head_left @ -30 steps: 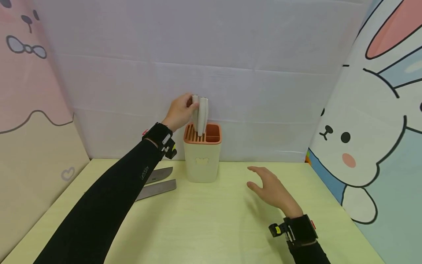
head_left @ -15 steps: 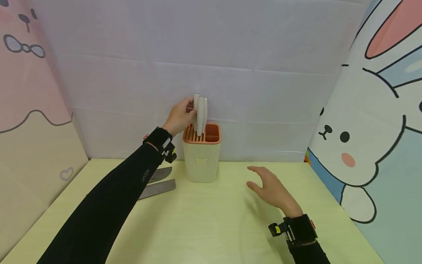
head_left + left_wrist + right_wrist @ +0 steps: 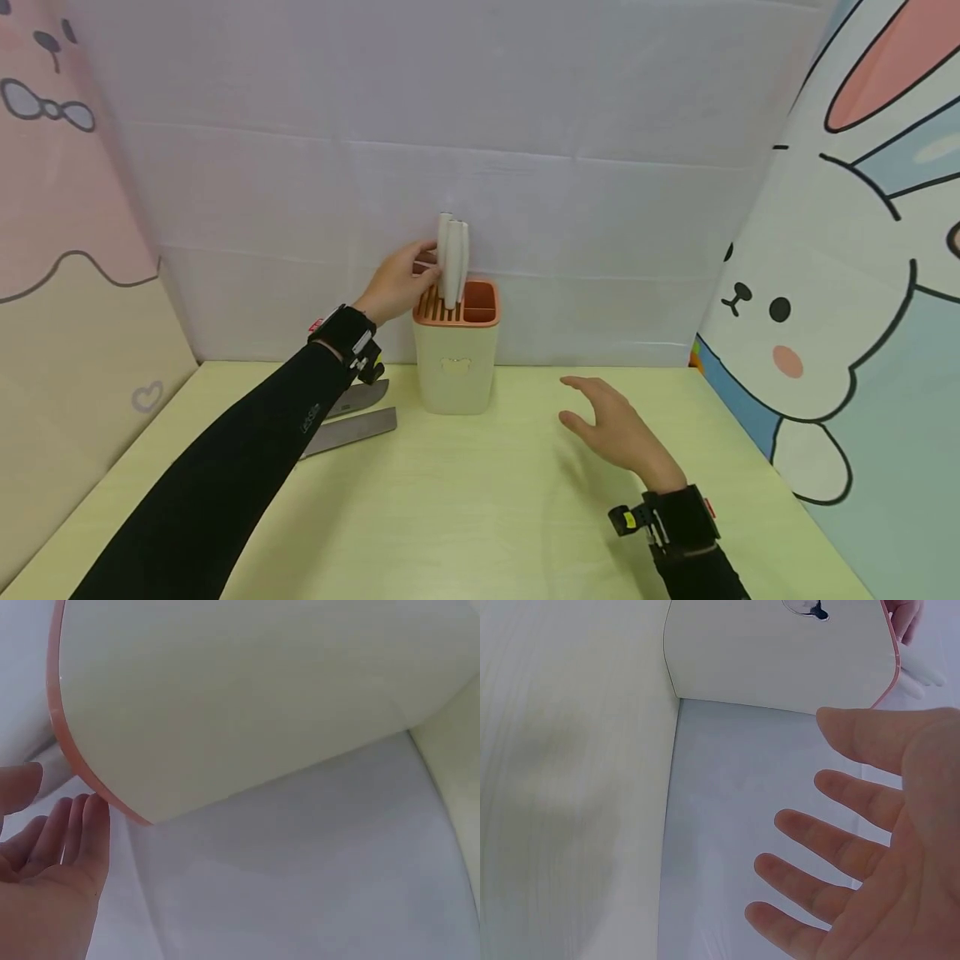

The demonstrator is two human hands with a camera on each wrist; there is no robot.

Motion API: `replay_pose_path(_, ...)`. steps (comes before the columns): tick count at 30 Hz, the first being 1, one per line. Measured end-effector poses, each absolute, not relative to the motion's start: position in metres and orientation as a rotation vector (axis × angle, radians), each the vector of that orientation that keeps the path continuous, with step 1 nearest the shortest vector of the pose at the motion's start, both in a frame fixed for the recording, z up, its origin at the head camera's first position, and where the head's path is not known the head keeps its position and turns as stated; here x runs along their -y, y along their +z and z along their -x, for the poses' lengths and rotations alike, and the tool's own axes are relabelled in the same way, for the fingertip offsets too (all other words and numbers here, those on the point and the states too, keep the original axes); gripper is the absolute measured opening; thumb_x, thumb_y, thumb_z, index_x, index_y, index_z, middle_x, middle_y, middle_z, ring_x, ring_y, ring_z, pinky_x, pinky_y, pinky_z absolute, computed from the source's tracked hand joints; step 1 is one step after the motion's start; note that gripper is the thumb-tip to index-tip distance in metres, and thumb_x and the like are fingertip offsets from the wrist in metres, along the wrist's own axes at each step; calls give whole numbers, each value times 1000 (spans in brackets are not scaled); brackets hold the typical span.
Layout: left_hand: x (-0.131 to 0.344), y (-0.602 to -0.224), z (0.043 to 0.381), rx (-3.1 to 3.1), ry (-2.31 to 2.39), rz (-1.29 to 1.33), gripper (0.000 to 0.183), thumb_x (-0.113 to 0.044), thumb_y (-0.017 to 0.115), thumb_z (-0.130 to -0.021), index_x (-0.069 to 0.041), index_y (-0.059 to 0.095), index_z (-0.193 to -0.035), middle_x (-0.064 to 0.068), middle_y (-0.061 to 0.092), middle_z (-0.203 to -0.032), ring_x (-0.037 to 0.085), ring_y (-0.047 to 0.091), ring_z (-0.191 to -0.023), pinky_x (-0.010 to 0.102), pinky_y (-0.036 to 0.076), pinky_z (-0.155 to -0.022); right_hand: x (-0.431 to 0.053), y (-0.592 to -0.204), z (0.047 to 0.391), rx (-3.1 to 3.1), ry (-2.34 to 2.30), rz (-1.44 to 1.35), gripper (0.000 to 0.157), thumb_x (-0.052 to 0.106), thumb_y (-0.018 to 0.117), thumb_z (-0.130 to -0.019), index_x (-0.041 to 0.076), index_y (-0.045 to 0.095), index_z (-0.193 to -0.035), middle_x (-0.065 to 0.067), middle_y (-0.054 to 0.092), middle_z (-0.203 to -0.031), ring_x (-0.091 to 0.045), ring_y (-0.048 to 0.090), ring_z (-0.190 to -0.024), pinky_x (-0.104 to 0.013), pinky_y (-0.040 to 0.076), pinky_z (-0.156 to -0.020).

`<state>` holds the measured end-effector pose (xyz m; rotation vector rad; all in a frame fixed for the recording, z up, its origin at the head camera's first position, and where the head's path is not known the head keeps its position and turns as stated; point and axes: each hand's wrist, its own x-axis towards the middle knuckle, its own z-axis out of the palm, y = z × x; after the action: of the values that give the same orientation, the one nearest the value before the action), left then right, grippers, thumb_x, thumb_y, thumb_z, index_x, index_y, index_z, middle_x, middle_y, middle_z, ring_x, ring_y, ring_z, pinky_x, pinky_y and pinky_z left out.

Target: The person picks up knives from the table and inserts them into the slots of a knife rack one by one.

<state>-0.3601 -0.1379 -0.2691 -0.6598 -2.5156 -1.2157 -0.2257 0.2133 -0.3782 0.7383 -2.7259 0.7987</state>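
Note:
A cream knife holder [image 3: 454, 371] with an orange slotted top stands upright at the back of the table. White knife handles [image 3: 453, 262] rise close together from its slots. My left hand [image 3: 401, 282] is just left of the handles, fingers loosely bent and thumb apart. The left wrist view shows the thumb [image 3: 16, 787] separated from the fingers, with the handles behind them and the holder's orange rim close by. My right hand [image 3: 618, 427] hovers right of the holder, fingers spread and holding nothing; its palm [image 3: 922, 870] shows in the right wrist view.
Two knife blades, an upper one [image 3: 362, 395] and a lower one [image 3: 352, 429], lie on the table left of the holder, partly hidden by my left forearm. A white sheet [image 3: 585, 250] hangs behind the table [image 3: 465, 500]. Printed cloths flank both sides.
My left hand has let go of the leftmost knife handle and drawn back slightly left and down. The handles stay standing in the holder. My right hand has hardly moved.

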Motion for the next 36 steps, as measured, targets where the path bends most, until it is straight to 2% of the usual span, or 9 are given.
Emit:
replay_pose_path(10, 177, -286, 336, 2486, -996, 765, 50, -21, 53, -100, -10, 35, -145, 9, 51, -127, 20, 50, -111, 35, 43, -95, -215, -376, 224, 2721, 816, -745, 53, 26, 63, -95, 9, 43, -140, -12, 46, -138, -30, 40, -127, -53, 38, -100)
replay_pose_path(18, 220, -316, 294, 2532, -861, 755, 50, -24, 56, -99, -13, 38, -144, 9, 51, -128, 24, 50, -112, 45, 44, -93, -213, -378, 226, 2715, 786, -768, 58, 27, 63, -95, 9, 38, -144, -13, 47, -136, -31, 42, -125, -52, 40, -97)
replay_pose_path(24, 252, -341, 268, 2546, -775, 714, 50, -25, 58, -97, -16, 40, -143, 7, 53, -126, 23, 50, -112, 44, 44, -92, -208, -383, 225, 2734, 781, -768, 57, 27, 64, -94, 9, 40, -143, -11, 47, -136, -28, 43, -124, -51, 40, -97)
replay_pose_path(31, 278, -363, 239, 2572, -680, 664, 54, -22, 63, -94, -14, 41, -143, 4, 57, -119, 19, 51, -108, 43, 45, -89, -201, -391, 218, 2779, 720, -795, 57, 28, 65, -93, 13, 41, -143, -7, 45, -139, -26, 40, -128, -49, 39, -100)
replay_pose_path(36, 289, -381, 226, 2574, -589, 659, 54, -20, 68, -90, -10, 46, -139, 4, 59, -114, 22, 54, -104, 45, 47, -82, -196, -392, 209, 2765, 767, -843, 57, 31, 64, -93, 20, 40, -143, -1, 43, -139, -21, 40, -127, -47, 41, -98)
